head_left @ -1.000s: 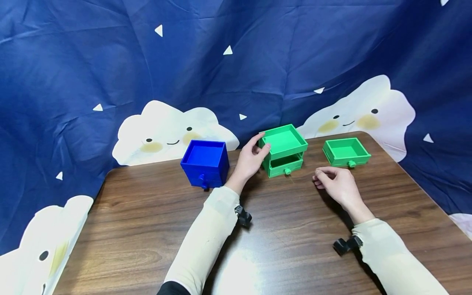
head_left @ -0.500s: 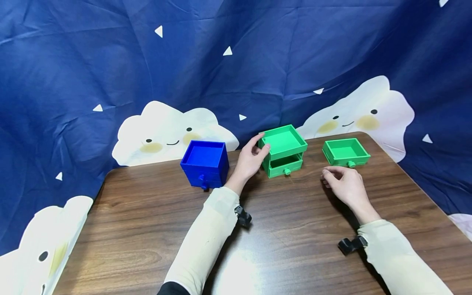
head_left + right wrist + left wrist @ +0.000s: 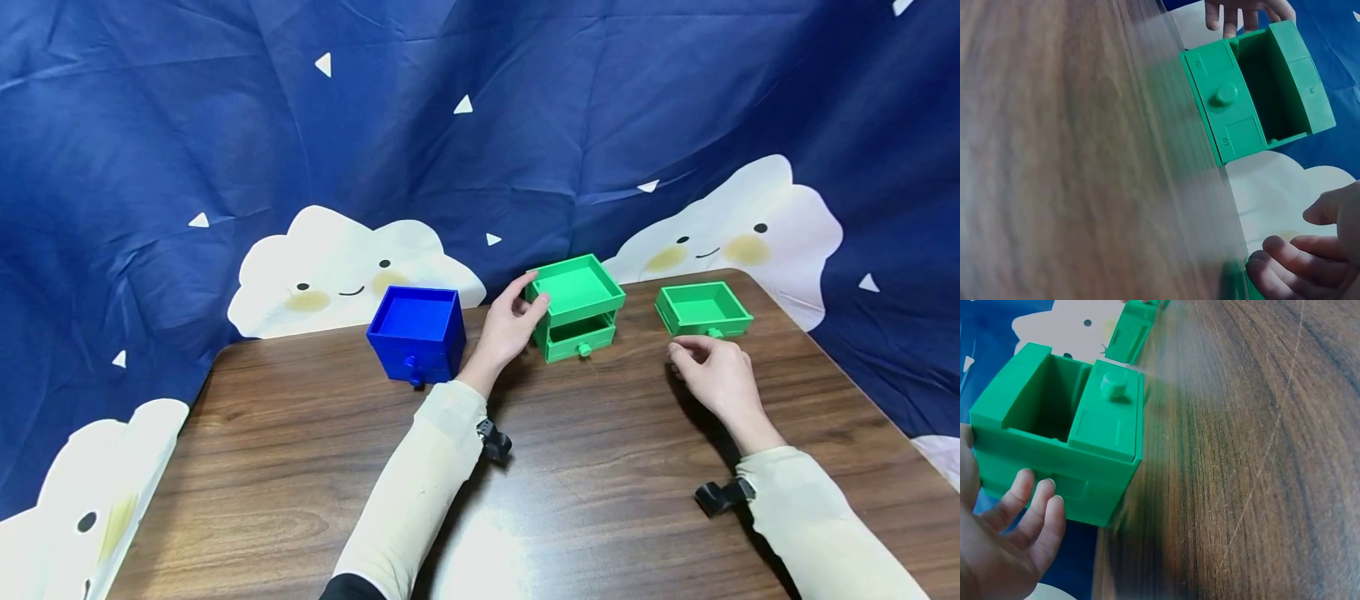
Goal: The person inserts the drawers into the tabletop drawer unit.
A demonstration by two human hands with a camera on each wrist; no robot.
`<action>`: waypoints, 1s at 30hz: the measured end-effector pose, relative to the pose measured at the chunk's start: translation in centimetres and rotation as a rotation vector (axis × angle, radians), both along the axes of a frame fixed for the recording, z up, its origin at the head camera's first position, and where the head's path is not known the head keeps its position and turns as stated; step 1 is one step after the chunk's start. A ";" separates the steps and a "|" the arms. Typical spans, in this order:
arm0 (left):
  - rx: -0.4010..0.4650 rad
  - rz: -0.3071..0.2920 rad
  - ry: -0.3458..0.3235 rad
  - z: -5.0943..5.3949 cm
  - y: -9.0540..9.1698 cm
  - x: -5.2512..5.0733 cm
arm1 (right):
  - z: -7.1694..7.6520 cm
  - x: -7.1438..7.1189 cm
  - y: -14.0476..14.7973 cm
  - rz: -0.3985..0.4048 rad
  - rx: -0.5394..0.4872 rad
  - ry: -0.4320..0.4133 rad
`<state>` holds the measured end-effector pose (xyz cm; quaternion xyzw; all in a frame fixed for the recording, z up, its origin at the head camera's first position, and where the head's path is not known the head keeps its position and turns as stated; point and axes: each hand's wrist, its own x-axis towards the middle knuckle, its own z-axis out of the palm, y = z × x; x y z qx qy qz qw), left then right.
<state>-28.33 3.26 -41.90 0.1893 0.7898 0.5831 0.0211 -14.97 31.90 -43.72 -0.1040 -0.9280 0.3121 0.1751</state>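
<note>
Against the left side of a small green drawer cabinet, my left hand rests with fairly straight fingers on its side wall. The cabinet has a tray-like top, a dark hollow upper slot and a lower drawer with a round knob. To its right lies a separate green drawer, its knob facing me. My right hand, fingers loosely bent and holding nothing, is just in front of that drawer and partly covers its knob in the head view. Only a corner of the drawer shows in the right wrist view.
A blue drawer cabinet with knobs stands left of the green one. All stand near the back of the brown wood table. Behind hangs a dark blue cloth with white clouds.
My right hand has moved rightward from between the cabinet and the loose drawer to in front of the drawer's knob. My left hand and the cabinets have stayed put.
</note>
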 end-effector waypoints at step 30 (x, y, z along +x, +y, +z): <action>-0.005 0.004 0.002 -0.1 0.0 0.0 | -0.5 -0.3 3.0 -0.126 0.004 -0.012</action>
